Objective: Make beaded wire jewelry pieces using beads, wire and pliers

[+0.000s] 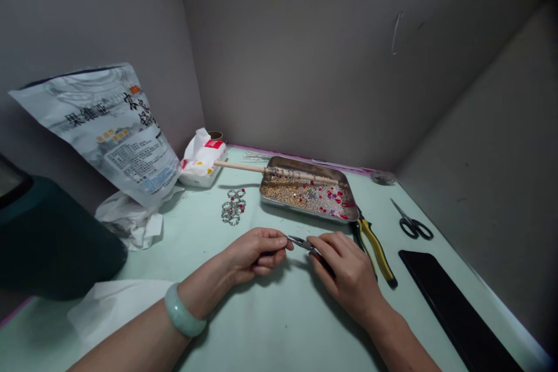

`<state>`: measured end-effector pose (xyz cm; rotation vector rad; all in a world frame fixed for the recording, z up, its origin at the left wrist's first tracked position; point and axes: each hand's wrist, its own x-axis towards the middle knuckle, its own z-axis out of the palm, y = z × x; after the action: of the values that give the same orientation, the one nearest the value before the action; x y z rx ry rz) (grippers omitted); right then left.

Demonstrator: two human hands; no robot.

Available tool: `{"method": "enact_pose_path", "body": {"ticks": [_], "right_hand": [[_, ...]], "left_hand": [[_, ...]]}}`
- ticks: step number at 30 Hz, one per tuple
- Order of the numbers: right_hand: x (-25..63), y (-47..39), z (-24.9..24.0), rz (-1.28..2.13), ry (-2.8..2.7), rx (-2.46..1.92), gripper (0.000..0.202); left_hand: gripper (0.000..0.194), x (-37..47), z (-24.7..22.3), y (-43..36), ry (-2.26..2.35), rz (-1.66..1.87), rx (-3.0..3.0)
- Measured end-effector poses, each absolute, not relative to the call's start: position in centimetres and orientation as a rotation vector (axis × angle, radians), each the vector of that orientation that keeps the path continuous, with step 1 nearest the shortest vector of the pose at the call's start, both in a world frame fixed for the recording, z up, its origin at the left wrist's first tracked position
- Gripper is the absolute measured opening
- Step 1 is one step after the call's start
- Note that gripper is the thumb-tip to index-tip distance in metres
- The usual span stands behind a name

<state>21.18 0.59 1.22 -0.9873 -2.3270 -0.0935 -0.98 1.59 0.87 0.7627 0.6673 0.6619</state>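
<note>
Left hand and right hand nearly meet above the pale green tabletop, in front of a metal tray. Right fingers wrap a pair of small pliers, whose tips reach the left hand's fingertips. Left thumb and forefinger press together there; whether they pinch some tiny piece, I cannot tell.

Inside the tray lie loose beads, mostly gold toward the left, with red and clear ones toward the right. Across it rests a wooden stick, bearing rings along its length, its left end jutting past the rim. Small beaded rings lie grouped left of the tray. Further left, a tissue pack has a sheet poking out; the contents of the upright printed pouch are hidden.
</note>
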Motion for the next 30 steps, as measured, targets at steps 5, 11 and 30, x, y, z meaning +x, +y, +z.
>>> {"method": "enact_pose_path", "body": {"ticks": [5,11,30], "right_hand": [[21.16,0.53,1.29,0.052,-2.321,-0.976,0.023],[20.88,0.14,1.09,0.337,-2.268,-1.014,0.018],[20.57,0.02,0.76,0.426,-2.185,-1.063,0.017]], "left_hand": [[0.011,-1.09,0.94,1.58,0.654,0.655,0.765],[0.012,-1.03,1.06,1.54,0.705,0.673,0.796],[0.017,-0.83,1.0,1.54,0.729,0.73,0.801]]}}
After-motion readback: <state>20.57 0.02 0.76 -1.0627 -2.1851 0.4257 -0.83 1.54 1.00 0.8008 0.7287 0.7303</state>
